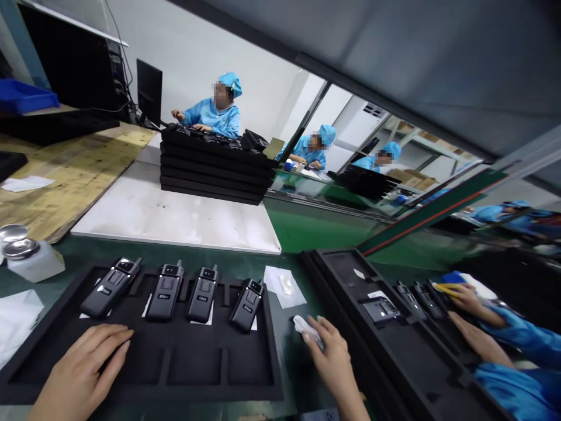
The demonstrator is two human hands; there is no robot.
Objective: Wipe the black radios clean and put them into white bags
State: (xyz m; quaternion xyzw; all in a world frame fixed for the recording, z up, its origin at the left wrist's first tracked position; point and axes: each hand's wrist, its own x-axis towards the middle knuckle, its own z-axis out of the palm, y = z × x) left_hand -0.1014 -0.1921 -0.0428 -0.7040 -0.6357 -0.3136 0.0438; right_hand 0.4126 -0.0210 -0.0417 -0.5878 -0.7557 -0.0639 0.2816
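My left hand [85, 368] rests palm down over the lower left of a black foam tray [193, 362], fingers stretched out and holding nothing. Several black two-way radios [164, 292] lie in the tray's upper row, backs up, with white paper slips partly under them. The leftmost radio [107, 290] is nearest to that hand. To the right of the tray, my right hand [331, 351] has its fingers closed on a crumpled white wipe [303, 326], just above the green bench [291, 356].
A white pump bottle [37, 263] stands at the left near paper sheets [17, 321]. Behind are a white board [188, 222] and stacked black trays [210, 169]. At right, a co-worker's hands [468, 301] hold something yellow beside another tray [350, 275]. Other people sit farther back.
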